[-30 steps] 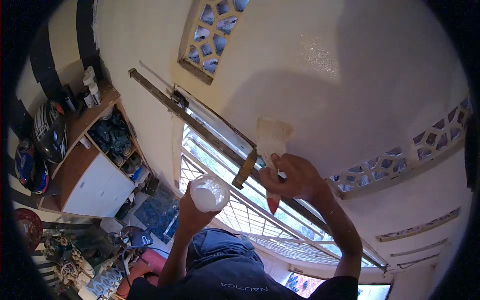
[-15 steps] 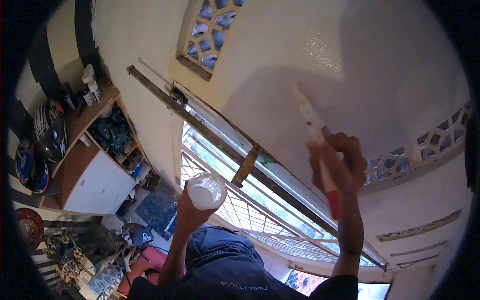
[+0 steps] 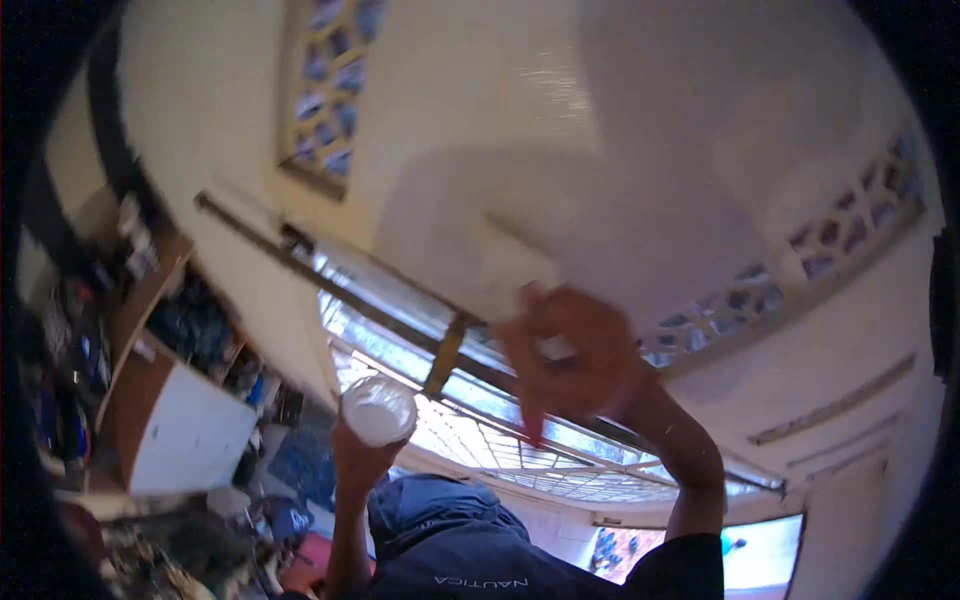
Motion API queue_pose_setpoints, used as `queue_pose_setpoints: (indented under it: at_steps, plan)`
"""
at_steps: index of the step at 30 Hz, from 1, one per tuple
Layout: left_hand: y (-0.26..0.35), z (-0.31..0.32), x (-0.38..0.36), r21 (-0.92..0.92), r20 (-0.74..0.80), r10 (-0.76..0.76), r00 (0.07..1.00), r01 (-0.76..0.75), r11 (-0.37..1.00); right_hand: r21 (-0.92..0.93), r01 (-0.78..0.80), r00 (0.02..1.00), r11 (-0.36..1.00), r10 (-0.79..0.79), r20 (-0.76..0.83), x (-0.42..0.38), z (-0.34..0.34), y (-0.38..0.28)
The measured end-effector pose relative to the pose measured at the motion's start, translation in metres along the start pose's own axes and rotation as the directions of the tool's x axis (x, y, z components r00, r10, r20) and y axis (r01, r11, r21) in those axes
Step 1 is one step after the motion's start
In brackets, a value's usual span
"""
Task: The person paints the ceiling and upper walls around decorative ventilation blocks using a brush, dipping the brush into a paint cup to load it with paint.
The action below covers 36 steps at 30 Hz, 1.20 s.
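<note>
In my left hand (image 3: pixel 362 462) is a clear plastic cup (image 3: pixel 380 412) with white paint inside, held upright in front of my chest. My right hand (image 3: pixel 580 350), smeared by motion, is closed round a paintbrush, whose red handle end (image 3: pixel 534 428) points down below the fingers. The brush's pale upper part is blurred against the wall (image 3: pixel 660 190) above the window. A wet, shiny patch (image 3: pixel 560 85) shows high on that wall, and the shadow of my head falls across it.
A barred window (image 3: pixel 500 435) with a wooden curtain rail (image 3: pixel 310 275) lies below the wall. Patterned vent blocks (image 3: pixel 335 90) open at upper left, more (image 3: pixel 730 300) at right. A cabinet (image 3: pixel 190 430) with things on it stands at left, above a cluttered floor.
My right hand has moved left with the paintbrush, its wrist now bent. The cup in my left hand sits slightly lower and further left, as the whole view has shifted.
</note>
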<state>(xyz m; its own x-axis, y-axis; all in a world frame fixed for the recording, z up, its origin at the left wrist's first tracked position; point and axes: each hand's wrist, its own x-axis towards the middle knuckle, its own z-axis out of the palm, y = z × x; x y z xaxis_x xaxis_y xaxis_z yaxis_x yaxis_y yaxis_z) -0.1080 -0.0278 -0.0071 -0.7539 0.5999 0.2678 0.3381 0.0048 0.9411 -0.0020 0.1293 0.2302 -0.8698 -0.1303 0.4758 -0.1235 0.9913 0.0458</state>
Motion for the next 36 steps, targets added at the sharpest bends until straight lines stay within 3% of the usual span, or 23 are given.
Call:
queue_pose_setpoints:
  at_steps: [3,5,8,9,12,14,15,16,17,18,20,21,22,24,27,29,30,32,33,35,36]
  plan:
    - [0.0,0.002,0.005,-0.083,0.033,-0.042,0.999,0.044,0.996,-0.402,0.398,0.915,0.825,-0.391,0.103,-0.004,0.007,-0.01]
    - [0.003,-0.002,0.003,-0.026,0.03,-0.051,0.998,0.052,0.998,-0.511,0.484,0.863,0.711,-0.483,0.146,-0.009,0.017,-0.013]
    - [0.002,-0.004,0.008,0.059,0.039,0.044,0.998,-0.046,0.997,-0.513,0.475,0.869,0.715,-0.474,0.143,-0.018,0.023,-0.012]
    - [0.008,-0.007,0.011,0.069,0.1,-0.04,0.994,0.033,0.997,-0.513,0.469,0.871,0.719,-0.473,0.133,-0.019,0.027,-0.011]
    - [0.001,-0.004,0.008,0.05,0.052,-0.054,0.997,0.051,0.997,-0.379,0.463,0.864,0.801,-0.503,-0.006,-0.025,0.038,-0.009]
    - [0.005,-0.004,0.009,0.038,0.053,-0.024,0.998,0.022,0.999,-0.125,0.239,0.969,0.963,-0.245,-0.034,-0.031,0.047,-0.011]
    - [0.007,-0.004,0.01,0.023,0.061,0.004,0.998,-0.005,1.0,0.103,0.116,0.984,0.988,-0.129,0.126,-0.027,0.043,-0.009]
    - [0.007,-0.004,0.01,0.03,0.055,0.007,0.998,-0.009,1.0,0.105,0.123,0.984,0.987,-0.135,0.118,-0.018,0.042,-0.005]
    - [0.004,-0.002,0.009,0.05,0.052,0.015,0.999,-0.018,0.999,0.195,-0.297,0.913,0.935,0.219,0.344,-0.005,0.04,0.001]
    - [0.001,-0.003,0.007,0.072,0.053,0.02,0.998,-0.024,0.997,0.178,-0.674,0.664,0.717,0.483,0.57,0.005,0.034,0.005]
    - [-0.008,-0.001,0.007,0.06,0.037,0.006,0.999,-0.008,0.998,-0.008,-0.239,0.941,0.971,0.234,0.245,0.011,0.008,0.013]
    - [-0.013,-0.001,0.008,0.03,0.044,0.004,0.999,-0.006,1.0,-0.04,-0.213,0.965,0.976,0.216,0.15,0.017,-0.008,0.016]
    - [-0.015,-0.002,0.007,0.001,0.051,-0.001,0.999,0.001,1.0,-0.072,-0.189,0.979,0.979,0.193,0.058,0.023,-0.024,0.018]
    - [-0.01,-0.004,0.007,0.042,0.036,0.0,0.999,-0.001,0.999,-0.281,-0.006,0.974,0.96,-0.058,-0.218,0.036,-0.05,0.019]
    - [-0.011,-0.005,0.01,0.036,0.042,-0.013,0.999,0.012,0.999,-0.574,0.035,0.875,0.818,-0.303,-0.378,0.062,-0.105,0.028]
    - [-0.01,-0.004,0.012,-0.015,0.064,-0.019,0.998,0.02,1.0,-0.686,0.071,0.788,0.724,-0.462,-0.407,0.088,-0.125,0.037]
    - [-0.007,-0.003,0.012,-0.008,0.053,-0.026,0.998,0.027,1.0,-0.802,0.134,0.67,0.582,-0.649,-0.359,0.101,-0.128,0.034]
    - [-0.006,-0.001,0.012,-0.011,0.039,-0.027,0.999,0.027,1.0,-0.814,0.233,0.75,0.532,-0.632,-0.198,0.092,-0.127,0.025]
    - [-0.009,0.0,0.01,-0.021,0.043,-0.019,0.999,0.02,1.0,-0.716,0.254,0.903,0.65,-0.425,-0.066,0.071,-0.116,0.021]
    - [-0.004,0.001,0.011,-0.007,0.034,0.008,0.999,-0.008,1.0,-0.83,0.342,0.88,0.441,-0.459,0.119,0.062,-0.072,0.026]
    - [-0.002,-0.001,0.011,-0.015,0.025,0.015,1.0,-0.014,1.0,-0.794,0.369,0.904,0.483,-0.385,0.186,0.049,-0.051,0.028]
